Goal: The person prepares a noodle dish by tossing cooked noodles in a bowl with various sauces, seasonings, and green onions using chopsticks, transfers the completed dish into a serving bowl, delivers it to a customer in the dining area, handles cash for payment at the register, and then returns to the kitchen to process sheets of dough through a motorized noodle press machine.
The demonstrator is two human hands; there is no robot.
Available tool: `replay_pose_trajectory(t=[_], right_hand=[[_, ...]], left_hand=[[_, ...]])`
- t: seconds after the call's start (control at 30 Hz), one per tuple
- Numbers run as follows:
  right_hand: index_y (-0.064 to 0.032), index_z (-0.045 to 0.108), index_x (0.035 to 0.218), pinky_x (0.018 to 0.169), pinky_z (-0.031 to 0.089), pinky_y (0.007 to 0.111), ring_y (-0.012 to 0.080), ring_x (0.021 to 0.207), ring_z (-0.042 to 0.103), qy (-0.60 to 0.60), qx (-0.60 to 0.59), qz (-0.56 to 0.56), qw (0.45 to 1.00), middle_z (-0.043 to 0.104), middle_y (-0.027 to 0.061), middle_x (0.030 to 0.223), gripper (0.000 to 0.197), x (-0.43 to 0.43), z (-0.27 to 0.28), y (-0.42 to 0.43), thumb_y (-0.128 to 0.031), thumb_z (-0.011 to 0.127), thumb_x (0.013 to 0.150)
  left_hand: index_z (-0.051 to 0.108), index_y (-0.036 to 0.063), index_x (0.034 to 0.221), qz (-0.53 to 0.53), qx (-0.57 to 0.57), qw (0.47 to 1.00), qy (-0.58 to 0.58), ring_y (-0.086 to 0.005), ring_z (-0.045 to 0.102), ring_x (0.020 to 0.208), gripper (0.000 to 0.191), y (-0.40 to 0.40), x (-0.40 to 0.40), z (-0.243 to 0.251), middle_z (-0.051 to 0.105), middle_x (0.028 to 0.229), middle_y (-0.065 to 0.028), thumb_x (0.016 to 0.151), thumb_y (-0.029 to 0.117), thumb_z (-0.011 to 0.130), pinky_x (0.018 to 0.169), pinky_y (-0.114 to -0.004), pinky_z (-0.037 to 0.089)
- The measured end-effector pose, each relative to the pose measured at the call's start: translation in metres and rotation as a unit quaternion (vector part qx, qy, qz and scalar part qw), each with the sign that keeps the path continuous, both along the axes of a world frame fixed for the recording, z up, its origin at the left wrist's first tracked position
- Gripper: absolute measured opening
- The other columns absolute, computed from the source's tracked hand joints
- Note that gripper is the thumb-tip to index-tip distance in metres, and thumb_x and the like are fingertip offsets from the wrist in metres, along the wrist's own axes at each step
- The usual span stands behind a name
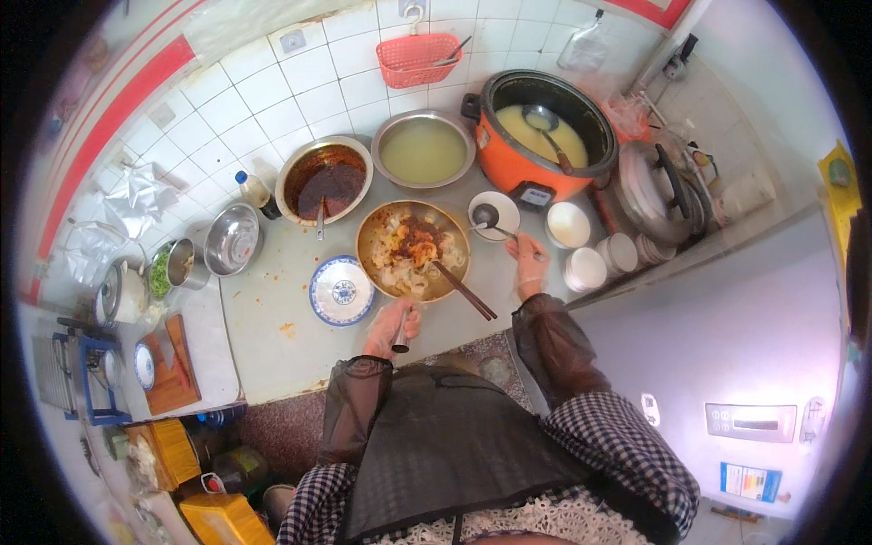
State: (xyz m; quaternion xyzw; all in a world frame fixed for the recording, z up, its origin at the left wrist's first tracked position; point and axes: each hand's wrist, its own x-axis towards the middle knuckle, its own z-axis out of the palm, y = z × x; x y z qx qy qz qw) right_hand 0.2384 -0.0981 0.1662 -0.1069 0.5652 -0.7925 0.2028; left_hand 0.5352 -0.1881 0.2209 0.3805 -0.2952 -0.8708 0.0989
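Note:
My left hand [394, 327], in a clear plastic glove, grips the metal handle [400, 340] of a wide metal pan [364, 238]. The pan holds pale pieces topped with red-brown chili sauce [417, 240]. Dark wooden chopsticks [470, 294] lean over its rim. Also gloved, my right hand [529, 262] is closed on the handle of a small ladle [485, 216]. The ladle's dark bowl is over a white bowl [507, 204]; whether they touch cannot be told. A blue-rimmed plate [342, 291] lies left of the pan.
Behind stand a basin of chili oil [325, 180], a basin of pale broth [422, 150] and an orange electric cooker [514, 163] with a ladle. White bowls [584, 269] are stacked at right, beside a pot lid [647, 191]. A metal basin [234, 238] and a cutting board [174, 375] are left.

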Motion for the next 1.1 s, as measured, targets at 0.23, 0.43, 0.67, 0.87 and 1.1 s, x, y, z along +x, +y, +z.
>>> replay_pose_trajectory(t=[0.23, 0.43, 0.67, 0.87, 1.1], right_hand=[[0.0077, 0.063, 0.099, 0.077, 0.051, 0.027, 0.0161, 0.081, 0.064, 0.141, 0.059, 0.065, 0.986, 0.066, 0.0104, 0.089, 0.026, 0.042, 0.103, 0.035, -0.016, 0.056, 0.092], [-0.0009, 0.064, 0.102, 0.078, 0.047, 0.029, 0.0215, 0.088, 0.063, 0.494, 0.154, 0.122, 0.847, 0.066, 0.0117, 0.096, 0.018, 0.061, 0.127, 0.052, -0.012, 0.054, 0.092], [-0.0021, 0.063, 0.106, 0.079, 0.047, 0.031, 0.0236, 0.089, 0.063, 0.560, 0.285, 0.111, 0.770, 0.064, 0.0122, 0.098, 0.020, -0.015, -0.004, 0.021, -0.012, 0.054, 0.092], [-0.0006, 0.063, 0.105, 0.080, 0.048, 0.029, 0.0134, 0.091, 0.061, 0.162, 0.059, 0.080, 0.982, 0.067, 0.0041, 0.101, 0.020, 0.016, 0.045, 0.029, -0.014, 0.059, 0.091], [-0.0005, 0.062, 0.107, 0.084, 0.046, 0.032, 0.0281, 0.094, 0.061, 0.567, 0.130, 0.205, 0.787, 0.063, 0.0149, 0.100, 0.021, 0.034, 0.140, 0.009, -0.006, 0.053, 0.089]], left_hand=[[0.047, 0.0048, 0.075, 0.026, -0.032, 0.999, -0.032, -0.0110, 0.041, 0.044, 0.016, 0.003, -0.007, 0.000, 0.046, 0.061, -0.0025, 0.086, 0.016, 0.050, 0.040, -0.026, 0.032], [0.047, 0.0067, 0.077, 0.005, -0.025, 1.000, -0.011, -0.0102, 0.040, 0.045, 0.015, 0.004, -0.017, 0.006, 0.045, 0.062, -0.0011, 0.086, 0.017, 0.053, 0.040, -0.025, 0.030], [0.046, 0.0067, 0.081, -0.011, 0.017, 0.998, 0.061, -0.0100, 0.039, 0.046, 0.015, 0.004, -0.014, -0.001, 0.043, 0.064, -0.0006, 0.088, 0.017, 0.053, 0.040, -0.024, 0.030], [0.046, 0.0062, 0.080, 0.019, -0.011, 1.000, -0.009, -0.0106, 0.039, 0.045, 0.016, 0.006, -0.016, 0.008, 0.044, 0.063, -0.0014, 0.089, 0.018, 0.052, 0.041, -0.025, 0.031], [0.046, 0.0066, 0.076, 0.071, 0.024, 0.996, 0.040, -0.0094, 0.038, 0.042, 0.022, 0.002, -0.016, 0.013, 0.043, 0.060, 0.0002, 0.094, 0.019, 0.048, 0.038, -0.024, 0.030]])
